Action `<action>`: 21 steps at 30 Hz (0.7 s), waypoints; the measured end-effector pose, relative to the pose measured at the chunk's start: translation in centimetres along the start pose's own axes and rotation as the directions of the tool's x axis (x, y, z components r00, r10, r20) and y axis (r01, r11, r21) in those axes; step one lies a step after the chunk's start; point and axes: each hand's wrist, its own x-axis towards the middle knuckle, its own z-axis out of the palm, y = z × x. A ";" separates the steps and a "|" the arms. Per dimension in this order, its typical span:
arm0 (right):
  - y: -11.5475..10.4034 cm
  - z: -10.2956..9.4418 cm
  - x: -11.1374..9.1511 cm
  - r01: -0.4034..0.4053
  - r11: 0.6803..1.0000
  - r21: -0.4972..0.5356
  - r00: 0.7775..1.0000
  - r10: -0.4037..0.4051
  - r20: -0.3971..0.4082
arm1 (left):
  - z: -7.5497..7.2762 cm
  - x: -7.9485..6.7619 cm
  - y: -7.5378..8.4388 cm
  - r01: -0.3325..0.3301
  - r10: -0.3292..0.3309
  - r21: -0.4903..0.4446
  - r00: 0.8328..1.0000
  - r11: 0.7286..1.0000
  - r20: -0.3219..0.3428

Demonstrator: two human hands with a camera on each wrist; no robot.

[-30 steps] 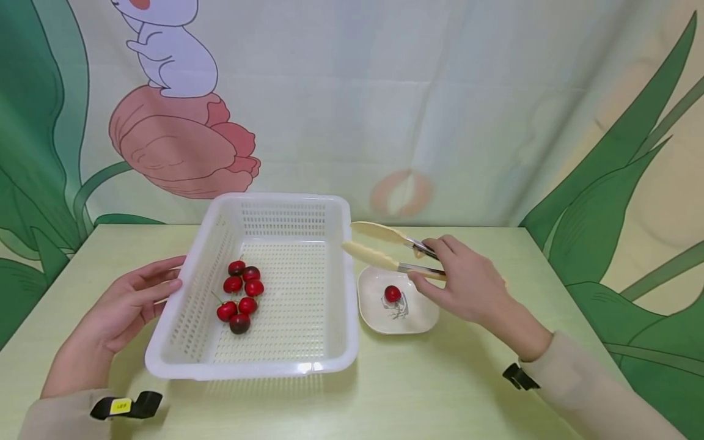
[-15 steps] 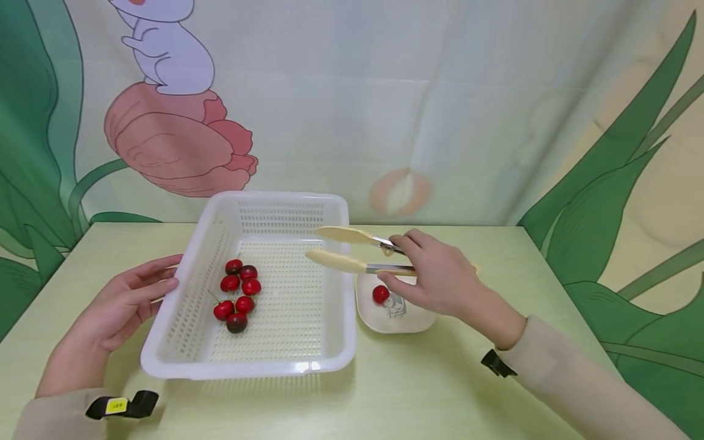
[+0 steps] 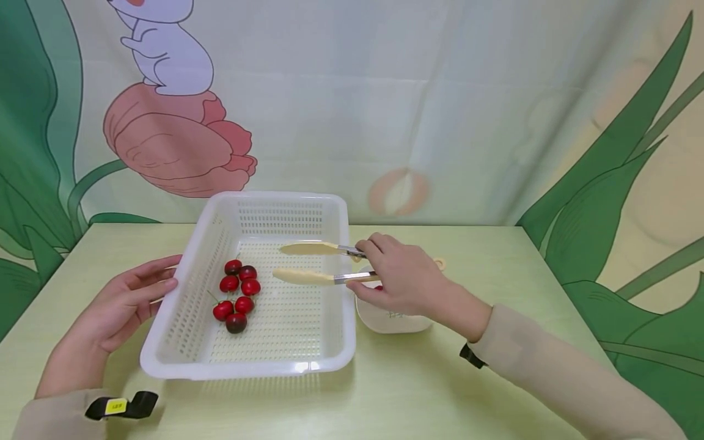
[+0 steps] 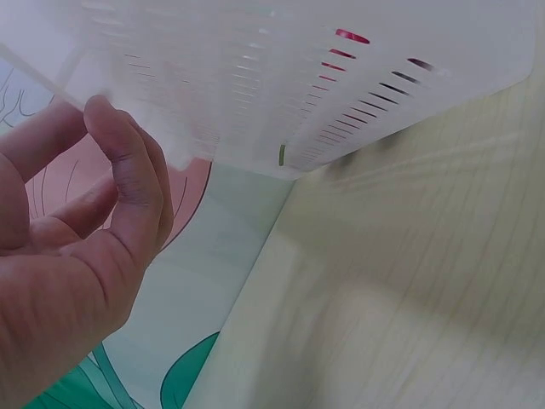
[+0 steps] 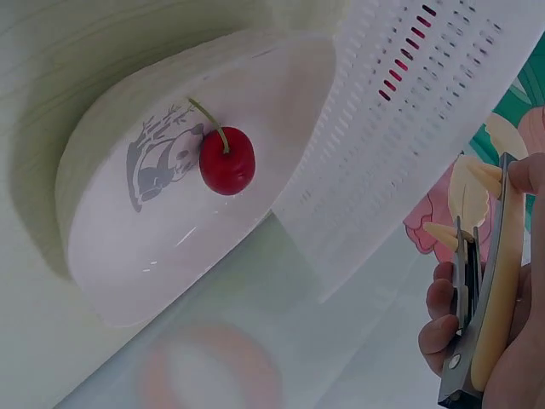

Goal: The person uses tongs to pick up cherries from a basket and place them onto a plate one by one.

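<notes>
My right hand (image 3: 401, 275) grips a pair of tongs (image 3: 308, 277) with cream tips and steel arms. The tongs are spread, nothing between their tips, and reach over the right half of a white plastic basket (image 3: 247, 369). Several dark red cherries (image 3: 236, 322) lie together on the basket's left side. At the basket's left rim, my left hand (image 3: 123, 305) holds on, thumb (image 4: 123, 145) right at the edge and fingers curled beside it. One stemmed cherry (image 5: 227, 160) rests in a small white dish (image 5: 204, 247), largely covered by my right hand in the head view.
The dish sits close against the basket's right side on a pale wood-grain table (image 3: 385, 391). A printed curtain (image 3: 308, 104) with a rabbit, flower and leaves hangs along the table's back edge. The basket's rim stands higher than the dish.
The tongs in my right hand have moved left, from above the dish to over the basket's inside. My left hand stays at the rim, and the cherries lie as before.
</notes>
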 end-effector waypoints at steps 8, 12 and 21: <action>-1.8 0.7 1.5 0.037 0.999 -0.011 0.997 -0.036 0.062 | 0.1 0.0 0.0 0.000 0.000 0.000 1.000 1.000 -0.004; -2.8 0.8 2.3 0.079 0.996 -0.036 0.993 -0.076 0.089 | 0.2 -0.1 0.1 0.006 -0.005 0.016 1.000 1.000 -0.019; -4.5 1.5 3.9 0.156 0.982 -0.108 0.970 -0.132 0.202 | 0.2 -0.1 0.0 -0.003 0.003 0.007 1.000 1.000 0.002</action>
